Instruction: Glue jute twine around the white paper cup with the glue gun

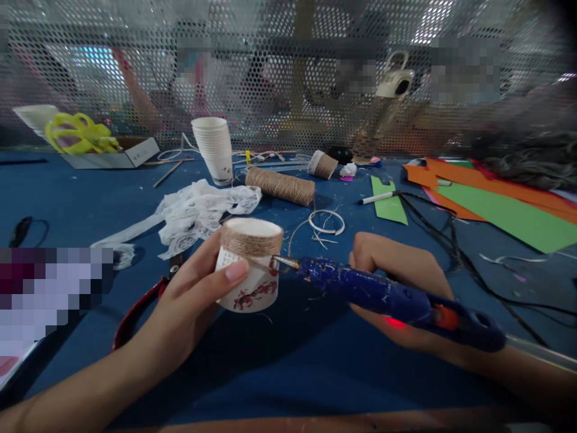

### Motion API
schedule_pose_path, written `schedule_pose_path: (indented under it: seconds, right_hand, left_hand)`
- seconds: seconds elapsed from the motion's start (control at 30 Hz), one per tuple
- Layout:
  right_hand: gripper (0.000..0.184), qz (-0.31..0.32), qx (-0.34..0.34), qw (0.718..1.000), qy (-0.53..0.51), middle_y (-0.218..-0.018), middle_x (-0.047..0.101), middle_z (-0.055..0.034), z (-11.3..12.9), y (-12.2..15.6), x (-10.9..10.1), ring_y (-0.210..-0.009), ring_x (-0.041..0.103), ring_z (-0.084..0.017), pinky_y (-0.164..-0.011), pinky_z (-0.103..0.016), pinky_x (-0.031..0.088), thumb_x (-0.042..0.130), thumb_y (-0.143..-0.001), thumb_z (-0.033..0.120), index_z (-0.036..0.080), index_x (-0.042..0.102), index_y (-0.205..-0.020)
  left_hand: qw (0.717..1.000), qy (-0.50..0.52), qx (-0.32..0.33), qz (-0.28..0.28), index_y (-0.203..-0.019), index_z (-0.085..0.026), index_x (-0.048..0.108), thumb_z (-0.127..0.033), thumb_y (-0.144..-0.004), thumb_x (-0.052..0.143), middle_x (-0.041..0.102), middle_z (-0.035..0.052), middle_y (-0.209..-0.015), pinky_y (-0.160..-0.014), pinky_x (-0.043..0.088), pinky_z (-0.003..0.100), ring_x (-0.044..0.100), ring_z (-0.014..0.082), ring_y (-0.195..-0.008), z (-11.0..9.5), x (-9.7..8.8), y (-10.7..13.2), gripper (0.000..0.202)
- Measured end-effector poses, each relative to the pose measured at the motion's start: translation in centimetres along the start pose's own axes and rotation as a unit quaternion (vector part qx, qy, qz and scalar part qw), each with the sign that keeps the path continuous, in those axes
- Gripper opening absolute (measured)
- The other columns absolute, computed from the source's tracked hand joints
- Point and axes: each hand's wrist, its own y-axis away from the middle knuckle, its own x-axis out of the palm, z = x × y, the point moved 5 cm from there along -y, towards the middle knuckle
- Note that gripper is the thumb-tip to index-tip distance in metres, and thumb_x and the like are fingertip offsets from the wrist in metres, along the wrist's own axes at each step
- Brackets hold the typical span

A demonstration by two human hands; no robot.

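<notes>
My left hand [198, 282] is closed around a white paper cup [252, 294] printed with red blossoms. Brown twine [250, 243] is wound round the cup's upper part, and my thumb presses a strand against its side. In my right hand [401, 258] is a blue hot glue gun [365, 291], its metal tip at the cup just under the wound twine. A red light glows beneath the gun, and a clear glue stick [541, 353] sticks out of its rear. From the cup a loose strand runs back toward the twine spool [280, 186].
White lace [198, 207] and red-handled scissors [139, 313] lie left of the cup. Behind stand stacked paper cups [213, 147], a box [112, 157] with yellow scissors, and a bottle [383, 111] before a perforated metal screen [279, 72]. Coloured paper [509, 210] and black cords [455, 246] occupy the right.
</notes>
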Motion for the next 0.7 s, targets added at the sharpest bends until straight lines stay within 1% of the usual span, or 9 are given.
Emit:
schedule_pose_path:
  seconds: [0.07,0.1,0.13,0.2,0.3,0.4,0.47,0.6,0.7]
  right_hand:
    - [0.033,0.000,-0.003,1.000,0.002,-0.068,0.044,0.0051,0.06,-0.02,-0.04,-0.060,0.041,-0.010,-0.055,-0.026,0.032,0.066,-0.081,0.016,0.023,0.036,-0.072]
    - [0.033,0.000,-0.004,1.000,0.004,-0.068,0.043,0.0051,0.10,-0.04,-0.07,-0.059,0.041,-0.010,-0.055,-0.026,0.032,0.066,-0.081,0.016,0.023,0.035,-0.072]
    - [0.033,0.001,-0.003,1.000,0.007,-0.068,0.043,0.0052,0.12,-0.07,-0.08,-0.059,0.041,-0.010,-0.054,-0.026,0.032,0.066,-0.081,0.015,0.023,0.035,-0.072]
    - [0.032,-0.001,0.002,1.000,0.017,-0.067,0.043,0.0053,0.13,-0.12,-0.14,-0.058,0.040,-0.010,-0.054,-0.026,0.031,0.065,-0.082,0.015,0.023,0.036,-0.071]
    - [0.033,-0.002,0.006,1.000,0.026,-0.067,0.042,0.0054,0.08,-0.19,-0.17,-0.058,0.040,-0.009,-0.054,-0.026,0.031,0.066,-0.082,0.016,0.023,0.035,-0.071]
    - [0.034,-0.002,0.004,1.000,0.023,-0.067,0.042,0.0056,0.04,-0.31,-0.15,-0.057,0.040,-0.009,-0.054,-0.025,0.031,0.065,-0.083,0.015,0.022,0.034,-0.071]
    - [0.033,-0.005,0.005,1.000,0.025,-0.067,0.043,0.0055,0.01,-0.39,-0.16,-0.057,0.040,-0.009,-0.054,-0.026,0.031,0.065,-0.084,0.015,0.022,0.035,-0.071]
    - [0.033,-0.008,0.006,1.000,0.024,-0.066,0.043,0.0057,0.07,-0.39,-0.18,-0.057,0.040,-0.009,-0.054,-0.025,0.031,0.065,-0.083,0.014,0.022,0.035,-0.070]
    - [0.033,-0.011,0.009,1.000,0.019,-0.066,0.043,0.0059,0.07,-0.20,-0.23,-0.056,0.040,-0.009,-0.054,-0.025,0.031,0.064,-0.083,0.015,0.022,0.035,-0.070]
  left_hand:
    - [1.000,0.000,-0.007,0.002,-0.114,-0.033,0.081,-0.039,-0.081,0.083,0.083,-0.0019,-0.107,-0.076,0.060,0.017,0.075,0.0183,-0.095,0.05,0.03,0.05,0.034]
    - [1.000,0.001,0.002,0.003,-0.112,-0.033,0.082,-0.039,-0.080,0.084,0.083,-0.0026,-0.104,-0.074,0.060,0.015,0.075,0.0167,-0.091,-0.08,0.08,0.05,0.032]
    - [1.000,0.004,-0.006,-0.008,-0.114,-0.032,0.081,-0.040,-0.079,0.084,0.083,-0.0018,-0.106,-0.074,0.060,0.015,0.075,0.0176,-0.093,-0.07,0.02,0.04,0.036]
    - [1.000,0.009,-0.012,-0.010,-0.117,-0.030,0.080,-0.040,-0.078,0.085,0.083,0.0004,-0.105,-0.070,0.060,0.016,0.075,0.0187,-0.088,-0.18,0.11,0.00,0.041]
    - [0.999,0.025,-0.023,-0.024,-0.112,-0.027,0.082,-0.041,-0.071,0.089,0.083,0.0024,-0.099,-0.067,0.060,0.018,0.075,0.0205,-0.084,-0.31,0.15,-0.08,0.044]
    - [0.998,0.037,-0.031,-0.045,-0.111,-0.028,0.083,-0.043,-0.064,0.093,0.083,0.0022,-0.094,-0.061,0.061,0.021,0.076,0.0215,-0.076,-0.30,0.12,-0.16,0.050]
    - [0.997,0.040,-0.032,-0.054,-0.110,-0.029,0.084,-0.044,-0.061,0.094,0.083,0.0022,-0.092,-0.060,0.061,0.022,0.075,0.0220,-0.073,-0.27,0.14,-0.22,0.052]
    - [0.998,0.033,-0.031,-0.053,-0.110,-0.029,0.084,-0.045,-0.059,0.094,0.083,0.0024,-0.089,-0.058,0.060,0.023,0.074,0.0215,-0.071,-0.19,0.22,-0.32,0.054]
    - [0.998,0.027,-0.024,-0.042,-0.113,-0.029,0.083,-0.045,-0.063,0.092,0.083,0.0025,-0.094,-0.060,0.059,0.021,0.073,0.0205,-0.075,-0.17,0.22,-0.30,0.053]
